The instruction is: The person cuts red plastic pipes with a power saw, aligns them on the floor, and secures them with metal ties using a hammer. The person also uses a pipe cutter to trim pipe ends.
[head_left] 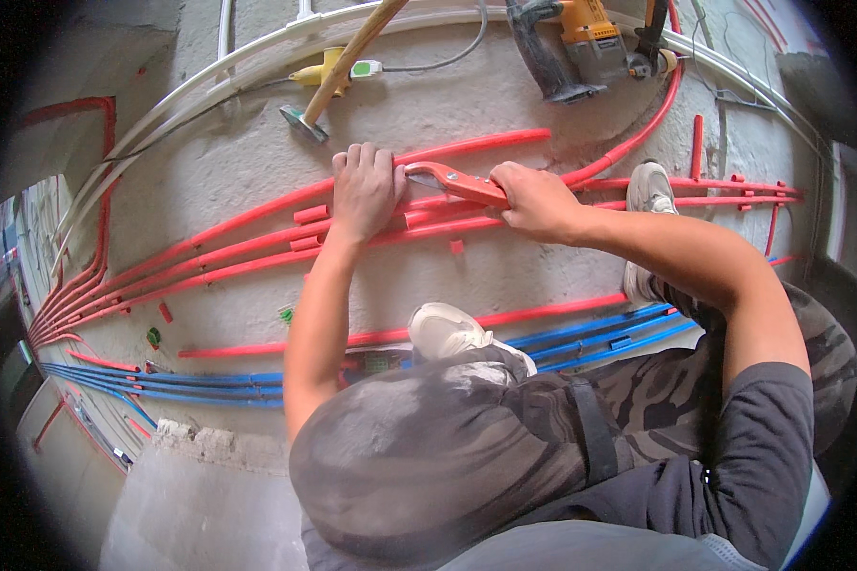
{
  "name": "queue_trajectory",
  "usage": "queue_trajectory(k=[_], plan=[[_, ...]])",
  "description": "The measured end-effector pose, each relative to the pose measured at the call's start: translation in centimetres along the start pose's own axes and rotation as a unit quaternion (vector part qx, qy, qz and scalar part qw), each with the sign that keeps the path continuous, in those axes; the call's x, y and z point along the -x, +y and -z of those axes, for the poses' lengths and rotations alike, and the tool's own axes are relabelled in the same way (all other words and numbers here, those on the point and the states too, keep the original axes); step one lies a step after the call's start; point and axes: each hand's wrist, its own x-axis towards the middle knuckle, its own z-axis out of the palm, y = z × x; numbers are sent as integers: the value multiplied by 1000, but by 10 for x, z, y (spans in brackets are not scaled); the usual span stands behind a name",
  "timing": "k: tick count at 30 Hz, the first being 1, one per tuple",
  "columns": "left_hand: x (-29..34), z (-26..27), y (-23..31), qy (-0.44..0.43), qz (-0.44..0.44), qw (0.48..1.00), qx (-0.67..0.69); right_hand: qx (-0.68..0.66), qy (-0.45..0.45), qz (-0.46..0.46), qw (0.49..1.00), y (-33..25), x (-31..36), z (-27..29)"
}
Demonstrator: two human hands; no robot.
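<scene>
My left hand [364,192] is closed round a red pipe [490,141] whose free end lies to the right of it. In my right hand [541,202] I hold a red-handled pipe cutter [459,185] by its handles. Its metal jaw points left and nearly meets the fingers of my left hand. Whether the jaw grips a pipe there cannot be made out. Just below the cutter, more red pipes [248,253] run side by side along the floor, partly covered by my left wrist.
A hammer [338,76] with a wooden handle lies beyond my left hand, beside a yellow plug connector [326,73]. An orange and black power tool [581,43] rests at the far right. Blue pipes [209,381] cross near my shoes [448,333], and short red offcuts [166,312] lie about.
</scene>
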Motion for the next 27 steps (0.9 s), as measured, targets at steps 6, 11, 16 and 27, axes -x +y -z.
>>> queue_trajectory(k=[6,11,16,27], plan=[[-4,2,-9,-76,50,992,87,-40,22,-8,999,-3,10,-14],[-16,21,-16,-133,128,941,285,-167,44,44,984,-25,47,-48],[-38,23,-35,-231,231,850,413,-368,-58,-170,913,-86,58,-83],[-25,38,-25,-177,222,865,414,-412,19,-223,883,-116,34,-88]])
